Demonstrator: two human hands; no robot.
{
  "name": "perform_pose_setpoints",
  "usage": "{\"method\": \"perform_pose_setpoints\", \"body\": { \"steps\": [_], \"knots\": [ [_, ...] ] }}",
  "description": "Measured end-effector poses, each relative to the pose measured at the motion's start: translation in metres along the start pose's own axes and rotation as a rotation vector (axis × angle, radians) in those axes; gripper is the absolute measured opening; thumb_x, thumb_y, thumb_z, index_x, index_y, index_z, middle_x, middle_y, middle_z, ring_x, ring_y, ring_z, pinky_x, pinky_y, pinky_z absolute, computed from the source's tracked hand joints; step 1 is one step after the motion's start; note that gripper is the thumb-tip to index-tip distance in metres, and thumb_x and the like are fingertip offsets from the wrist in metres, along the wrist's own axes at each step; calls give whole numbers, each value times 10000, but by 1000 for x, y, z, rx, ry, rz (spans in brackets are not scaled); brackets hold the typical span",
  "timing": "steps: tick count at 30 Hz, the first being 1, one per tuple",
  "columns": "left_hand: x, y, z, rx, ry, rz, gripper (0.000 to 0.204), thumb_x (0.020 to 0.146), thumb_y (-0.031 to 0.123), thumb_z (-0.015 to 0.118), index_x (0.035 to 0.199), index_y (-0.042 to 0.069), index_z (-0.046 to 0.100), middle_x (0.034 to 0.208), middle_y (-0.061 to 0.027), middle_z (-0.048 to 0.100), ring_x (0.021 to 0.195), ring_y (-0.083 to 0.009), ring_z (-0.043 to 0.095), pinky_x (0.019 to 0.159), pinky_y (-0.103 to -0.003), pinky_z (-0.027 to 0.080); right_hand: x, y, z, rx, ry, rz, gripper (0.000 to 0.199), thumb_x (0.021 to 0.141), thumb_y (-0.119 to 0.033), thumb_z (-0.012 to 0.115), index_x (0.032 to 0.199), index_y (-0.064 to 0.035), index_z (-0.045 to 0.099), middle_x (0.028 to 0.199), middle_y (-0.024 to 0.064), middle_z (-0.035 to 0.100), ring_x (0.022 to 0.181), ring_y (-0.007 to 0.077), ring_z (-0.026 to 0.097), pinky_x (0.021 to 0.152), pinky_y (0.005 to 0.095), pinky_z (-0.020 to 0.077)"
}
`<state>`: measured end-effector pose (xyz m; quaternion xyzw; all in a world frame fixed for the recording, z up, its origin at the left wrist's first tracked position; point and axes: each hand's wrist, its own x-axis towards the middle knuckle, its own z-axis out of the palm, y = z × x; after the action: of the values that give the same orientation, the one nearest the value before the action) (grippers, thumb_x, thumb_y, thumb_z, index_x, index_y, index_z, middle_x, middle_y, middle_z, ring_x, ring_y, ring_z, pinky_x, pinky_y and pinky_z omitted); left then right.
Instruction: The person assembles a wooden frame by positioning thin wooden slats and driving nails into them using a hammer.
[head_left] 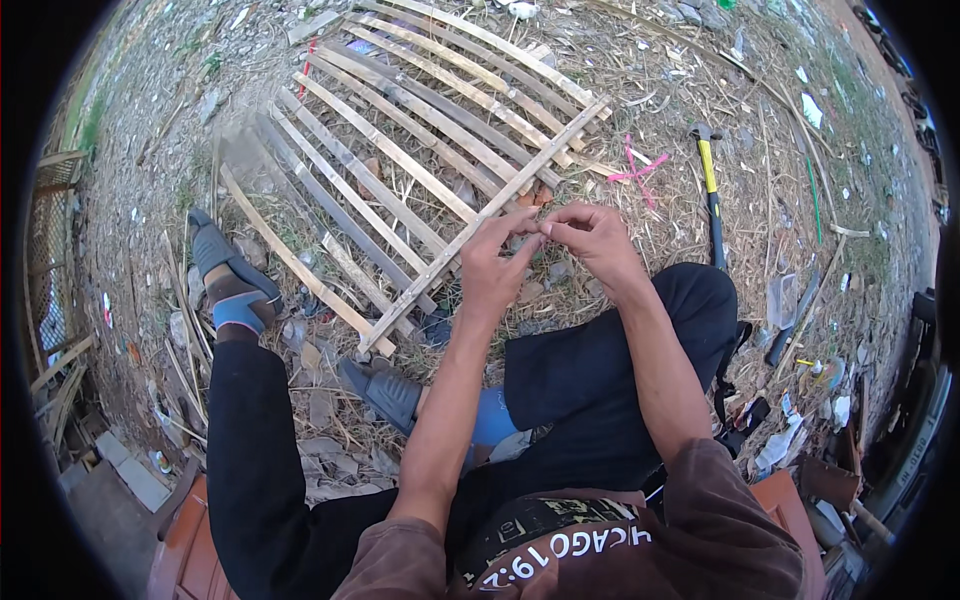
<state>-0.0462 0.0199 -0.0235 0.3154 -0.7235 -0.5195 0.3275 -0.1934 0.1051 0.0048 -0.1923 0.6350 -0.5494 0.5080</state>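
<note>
My left hand [495,250] and my right hand [600,247] meet in front of me, fingertips pinched close together. Whatever lies between them is too small to make out. Just under and beyond the left hand runs a wooden crosspiece [440,268]. Several pale and grey split slats [385,140] are joined to it side by side, making a rack that lies flat on the ground. The far ends of the slats point away to the upper left. My left hand overlaps the crosspiece in view; whether it touches it I cannot tell.
To the right lies a hammer [709,185] with a yellow and black handle, near my right knee. Pink string [637,170] rests beside the rack. Farther right are a clear plastic container [782,300] and a black-handled tool [778,347]. Dry straw and scraps cover the ground.
</note>
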Motion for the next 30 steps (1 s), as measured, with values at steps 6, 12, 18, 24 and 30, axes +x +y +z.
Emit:
{"method": "perform_pose_setpoints", "body": {
  "steps": [6, 12, 18, 24, 30],
  "knots": [
    [5, -9, -3, -113, 28, -33, 377, 828, 22, 779, 1193, 15, 687, 915, -51, 734, 819, -101, 644, 759, -271, 506, -9, -11, -5, -46, 1, 12, 263, 879, -178, 763, 1074, -8, 716, 892, 13, 682, 770, 75, 579, 686, 249, 464],
    [32, -28, -35, 74, 155, -164, 193, 884, 85, 751, 1057, 0, 749, 892, -41, 726, 770, -75, 623, 692, -233, 493, -56, -68, -123, -420, 464, -208, 323, 926, -222, 713, 1181, -29, 664, 834, -12, 624, 737, 60, 538, 608, 240, 431],
    [44, -34, -22, 19, 73, -322, 192, 884, 135, 743, 1040, 25, 765, 828, -59, 732, 728, -100, 637, 697, -260, 509, -77, 7, -226, -662, 578, 29, 326, 892, -214, 735, 1133, -5, 667, 769, -2, 620, 680, 63, 551, 593, 248, 429],
    [46, -36, -22, 0, 71, -312, 190, 887, 134, 742, 1035, 16, 764, 847, -63, 741, 748, -97, 648, 709, -253, 512, -72, 24, -234, -904, 624, 73, 416, 750, -263, 833, 1022, -9, 647, 714, 47, 600, 612, 135, 567, 595, 298, 459],
    [46, -39, -21, -20, 72, -284, 182, 887, 122, 745, 1026, 5, 763, 870, -66, 746, 782, -99, 663, 728, -252, 518, -63, 20, -229, -1021, 654, -5, 441, 693, -245, 811, 1013, -20, 607, 767, 102, 632, 678, 247, 629, 668, 369, 507]
  ]
}}
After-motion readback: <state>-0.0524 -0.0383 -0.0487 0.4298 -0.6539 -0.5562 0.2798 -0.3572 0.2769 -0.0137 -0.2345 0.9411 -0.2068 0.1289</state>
